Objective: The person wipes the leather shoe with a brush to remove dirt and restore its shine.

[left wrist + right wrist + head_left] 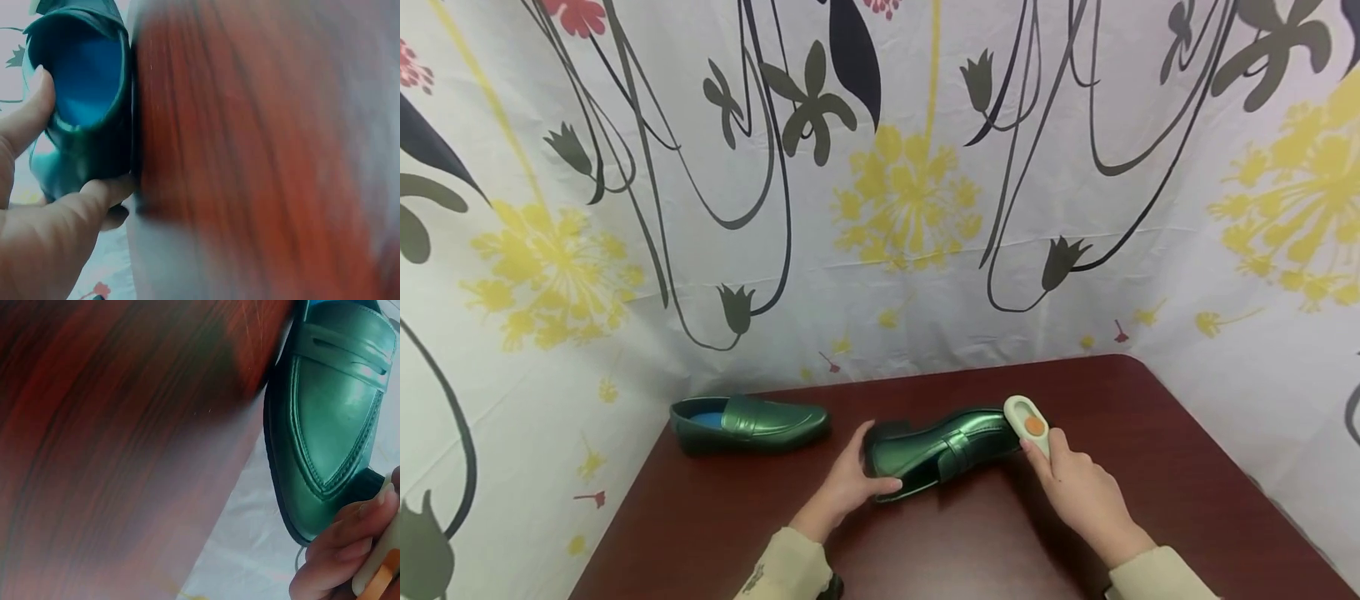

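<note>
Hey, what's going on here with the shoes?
A person is working on a green loafer. Their left hand grips it at the heel end, while their right hand holds a small pale tool with an orange spot at the toe. The loafer is tipped, its opening turned toward the person. The matching shoe sits upright on the dark red table, off to the left.

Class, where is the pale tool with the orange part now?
In the head view, the pale tool is right of centre, in the right hand, by the right end of the nearer green shoe.
</note>
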Motion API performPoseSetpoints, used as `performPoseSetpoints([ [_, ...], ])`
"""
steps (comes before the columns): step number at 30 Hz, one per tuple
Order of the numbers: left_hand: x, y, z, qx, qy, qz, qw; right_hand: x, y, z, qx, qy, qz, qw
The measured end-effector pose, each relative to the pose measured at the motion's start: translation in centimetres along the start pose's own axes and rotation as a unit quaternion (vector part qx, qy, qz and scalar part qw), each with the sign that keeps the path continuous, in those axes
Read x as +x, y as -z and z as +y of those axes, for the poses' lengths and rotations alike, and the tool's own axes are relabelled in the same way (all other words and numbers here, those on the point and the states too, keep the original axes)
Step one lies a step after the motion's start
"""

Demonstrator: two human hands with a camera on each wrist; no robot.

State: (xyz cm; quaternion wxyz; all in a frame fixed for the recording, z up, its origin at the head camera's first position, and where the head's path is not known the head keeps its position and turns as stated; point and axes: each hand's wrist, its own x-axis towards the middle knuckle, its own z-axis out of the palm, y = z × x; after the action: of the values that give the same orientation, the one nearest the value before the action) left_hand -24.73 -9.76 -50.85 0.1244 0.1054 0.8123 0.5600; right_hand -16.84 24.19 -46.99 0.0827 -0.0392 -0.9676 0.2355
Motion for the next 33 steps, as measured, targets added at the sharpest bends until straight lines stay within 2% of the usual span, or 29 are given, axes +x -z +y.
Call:
performPoseSetpoints([
  [7,-0.4,1.0,0.3,0.012,0.008,-0.051,0.9986,0.0,-0.4,-1.1,-0.005,0.010,0.002,1.000],
  [10,-0.4,1.2,0.1,0.023,0.005,-0.062,0.9978,0.0,-0.5,-1.6,-0.010,0.011,-0.006,1.000],
  [17,-0.2,0.9,-0.5,0.043,-0.003,-0.054,0.9976,-0.1,-0.8,-2.7,-0.007,0.014,-0.018,1.000],
  [24,-0.2,0.8,-0.1,0.061,-0.005,-0.048,0.9970,-0.2,-1.4,-3.5,-0.003,0.020,-0.023,1.000],
  [33,-0.5,0.7,0.0,0.069,-0.010,-0.047,0.9964,-0.6,-2.3,-5.4,-0.023,0.051,-0.014,0.998],
])
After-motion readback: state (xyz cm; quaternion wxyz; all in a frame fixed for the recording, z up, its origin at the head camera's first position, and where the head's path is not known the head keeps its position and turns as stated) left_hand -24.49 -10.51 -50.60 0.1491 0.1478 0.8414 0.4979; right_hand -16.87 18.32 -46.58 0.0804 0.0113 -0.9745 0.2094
